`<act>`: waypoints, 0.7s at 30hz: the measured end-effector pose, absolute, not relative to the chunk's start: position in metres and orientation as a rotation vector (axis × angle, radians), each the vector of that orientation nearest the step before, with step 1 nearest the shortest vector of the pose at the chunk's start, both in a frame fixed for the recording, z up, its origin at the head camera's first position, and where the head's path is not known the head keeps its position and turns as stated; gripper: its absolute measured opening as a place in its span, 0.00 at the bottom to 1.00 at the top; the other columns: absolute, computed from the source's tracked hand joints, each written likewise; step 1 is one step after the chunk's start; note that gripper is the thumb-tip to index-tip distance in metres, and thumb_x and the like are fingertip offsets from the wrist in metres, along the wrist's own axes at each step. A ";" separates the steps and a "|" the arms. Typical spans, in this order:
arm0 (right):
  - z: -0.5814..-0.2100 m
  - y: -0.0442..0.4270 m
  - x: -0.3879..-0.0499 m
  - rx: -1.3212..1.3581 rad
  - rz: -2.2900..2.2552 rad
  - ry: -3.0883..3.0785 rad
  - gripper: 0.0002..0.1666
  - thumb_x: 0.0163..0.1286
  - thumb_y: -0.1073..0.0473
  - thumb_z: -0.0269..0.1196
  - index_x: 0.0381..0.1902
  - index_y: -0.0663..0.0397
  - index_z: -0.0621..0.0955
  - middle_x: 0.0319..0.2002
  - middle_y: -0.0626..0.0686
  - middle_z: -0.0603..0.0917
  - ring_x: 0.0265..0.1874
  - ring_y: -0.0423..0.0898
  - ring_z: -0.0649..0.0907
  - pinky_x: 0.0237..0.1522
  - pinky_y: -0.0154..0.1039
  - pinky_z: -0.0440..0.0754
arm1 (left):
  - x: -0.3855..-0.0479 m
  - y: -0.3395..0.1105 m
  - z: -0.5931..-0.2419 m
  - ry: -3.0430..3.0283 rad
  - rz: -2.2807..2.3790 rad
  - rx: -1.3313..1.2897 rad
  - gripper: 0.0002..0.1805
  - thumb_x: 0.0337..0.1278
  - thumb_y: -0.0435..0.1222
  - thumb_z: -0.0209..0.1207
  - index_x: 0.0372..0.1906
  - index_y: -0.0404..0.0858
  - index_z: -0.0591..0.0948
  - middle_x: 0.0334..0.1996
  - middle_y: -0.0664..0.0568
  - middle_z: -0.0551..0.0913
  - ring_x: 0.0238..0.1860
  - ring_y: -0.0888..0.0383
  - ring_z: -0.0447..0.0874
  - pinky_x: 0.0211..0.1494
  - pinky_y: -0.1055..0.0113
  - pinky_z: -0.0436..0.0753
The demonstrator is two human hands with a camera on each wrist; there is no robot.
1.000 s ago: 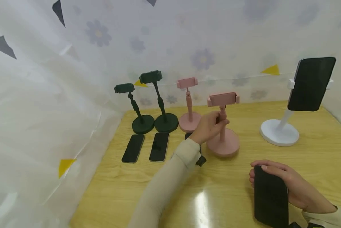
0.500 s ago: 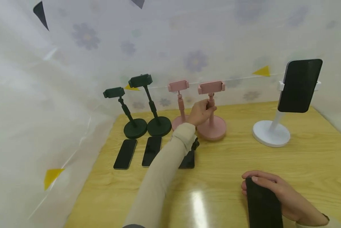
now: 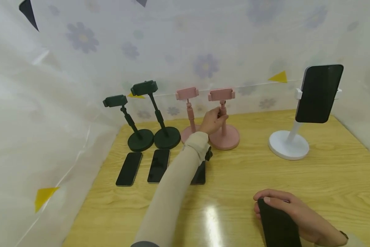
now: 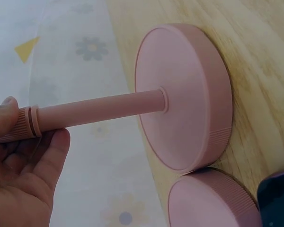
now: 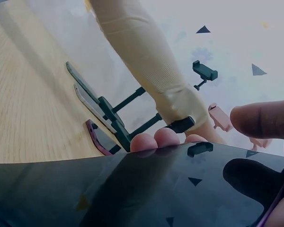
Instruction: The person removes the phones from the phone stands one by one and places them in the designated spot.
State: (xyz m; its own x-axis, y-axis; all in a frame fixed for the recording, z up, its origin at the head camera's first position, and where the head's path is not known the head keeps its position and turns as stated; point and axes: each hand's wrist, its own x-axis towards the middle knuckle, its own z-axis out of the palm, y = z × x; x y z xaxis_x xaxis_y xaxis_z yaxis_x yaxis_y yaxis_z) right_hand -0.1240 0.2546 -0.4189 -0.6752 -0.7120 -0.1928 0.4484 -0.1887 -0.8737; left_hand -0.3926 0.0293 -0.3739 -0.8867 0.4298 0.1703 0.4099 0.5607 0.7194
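My left hand [image 3: 212, 121] grips the post of a pink phone stand [image 3: 231, 139], which stands upright at the back middle. Up close in the left wrist view, thumb and fingers close round the ribbed collar of its post [image 4: 99, 111], and its round base meets another pink base [image 4: 208, 201]. In my right hand [image 3: 302, 214] is a black smartphone [image 3: 279, 224], near the table's front right. Its glossy screen [image 5: 85, 198] fills the lower right wrist view, with fingertips [image 5: 144, 143] behind its edge. The phone's lower end is cut off in the head view.
Left of the held stand are a second pink stand [image 3: 189, 113] and two dark green stands [image 3: 140, 140]. Phones lie before them: one at left [image 3: 129, 169], one beside it [image 3: 158, 165], one partly under my left arm [image 3: 200, 175]. A white stand [image 3: 288, 145] at right holds a phone [image 3: 320, 93].
My left hand has shifted the pink stand back and left, up beside the second pink stand. My right hand keeps hold of the phone. The head view has turned slightly right.
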 end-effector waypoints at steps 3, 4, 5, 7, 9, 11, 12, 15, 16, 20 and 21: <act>-0.420 0.253 -0.122 -0.326 -1.949 1.307 0.25 0.83 0.61 0.34 0.62 0.48 0.76 0.55 0.50 0.82 0.58 0.48 0.83 0.59 0.41 0.81 | -0.397 0.033 -0.376 2.747 1.243 0.761 0.16 0.74 0.44 0.52 0.55 0.37 0.77 0.51 0.44 0.84 0.54 0.52 0.83 0.57 0.63 0.81; -0.420 0.253 -0.121 -0.323 -1.951 1.315 0.25 0.83 0.61 0.34 0.62 0.48 0.76 0.55 0.50 0.83 0.57 0.48 0.83 0.59 0.41 0.81 | -0.398 0.034 -0.376 2.746 1.242 0.763 0.16 0.74 0.44 0.52 0.55 0.37 0.77 0.52 0.44 0.84 0.54 0.52 0.83 0.57 0.63 0.81; -0.420 0.253 -0.121 -0.320 -1.951 1.322 0.25 0.83 0.61 0.35 0.61 0.48 0.76 0.54 0.50 0.83 0.57 0.48 0.83 0.58 0.41 0.81 | -0.399 0.034 -0.376 2.744 1.245 0.764 0.16 0.74 0.43 0.52 0.55 0.37 0.76 0.53 0.44 0.83 0.55 0.51 0.83 0.58 0.63 0.81; -0.420 0.252 -0.120 -0.319 -1.946 1.338 0.24 0.83 0.61 0.35 0.61 0.49 0.77 0.54 0.50 0.83 0.57 0.47 0.83 0.58 0.41 0.81 | -0.400 0.035 -0.378 2.737 1.259 0.746 0.16 0.74 0.43 0.52 0.56 0.37 0.76 0.53 0.44 0.83 0.55 0.51 0.83 0.58 0.62 0.81; -0.420 0.252 -0.119 -0.319 -1.943 1.355 0.24 0.83 0.61 0.36 0.61 0.49 0.77 0.53 0.50 0.83 0.56 0.47 0.83 0.57 0.41 0.81 | -0.400 0.034 -0.379 2.730 1.285 0.724 0.16 0.74 0.43 0.53 0.56 0.37 0.76 0.54 0.44 0.83 0.56 0.51 0.83 0.58 0.62 0.82; -0.420 0.251 -0.117 -0.329 -1.943 1.360 0.23 0.83 0.61 0.36 0.61 0.49 0.76 0.53 0.50 0.83 0.56 0.47 0.83 0.57 0.41 0.82 | -0.401 0.033 -0.381 2.725 1.304 0.708 0.16 0.73 0.44 0.54 0.55 0.38 0.77 0.53 0.45 0.83 0.55 0.52 0.83 0.57 0.62 0.82; -0.420 0.250 -0.117 -0.333 -1.948 1.351 0.24 0.83 0.62 0.36 0.62 0.50 0.76 0.53 0.50 0.83 0.56 0.47 0.83 0.58 0.41 0.81 | -0.401 0.033 -0.382 2.722 1.315 0.699 0.16 0.72 0.45 0.55 0.54 0.39 0.77 0.52 0.45 0.84 0.54 0.52 0.83 0.56 0.62 0.82; -0.421 0.248 -0.115 -0.344 -1.969 1.319 0.24 0.83 0.62 0.35 0.62 0.51 0.76 0.54 0.51 0.83 0.56 0.48 0.83 0.58 0.43 0.81 | -0.403 0.034 -0.384 2.711 1.352 0.684 0.16 0.71 0.46 0.56 0.53 0.40 0.79 0.50 0.46 0.85 0.52 0.53 0.84 0.54 0.63 0.82; -0.421 0.247 -0.114 -0.345 -1.976 1.313 0.24 0.83 0.62 0.35 0.62 0.51 0.76 0.54 0.51 0.84 0.56 0.48 0.83 0.58 0.43 0.81 | -0.404 0.034 -0.385 2.714 1.361 0.682 0.16 0.71 0.46 0.57 0.52 0.41 0.79 0.50 0.47 0.85 0.52 0.54 0.84 0.53 0.63 0.82; -0.422 0.249 -0.111 -0.332 -2.006 1.304 0.24 0.83 0.62 0.36 0.62 0.50 0.75 0.54 0.51 0.83 0.56 0.48 0.83 0.59 0.43 0.81 | -0.406 0.037 -0.384 2.696 1.403 0.671 0.17 0.70 0.46 0.58 0.55 0.40 0.79 0.51 0.46 0.85 0.52 0.53 0.84 0.54 0.62 0.83; -0.422 0.250 -0.111 -0.330 -2.011 1.312 0.23 0.82 0.63 0.36 0.62 0.50 0.75 0.54 0.51 0.83 0.56 0.48 0.83 0.59 0.43 0.81 | -0.405 0.037 -0.384 2.681 1.412 0.661 0.19 0.69 0.45 0.59 0.58 0.40 0.78 0.53 0.46 0.84 0.53 0.52 0.83 0.55 0.61 0.82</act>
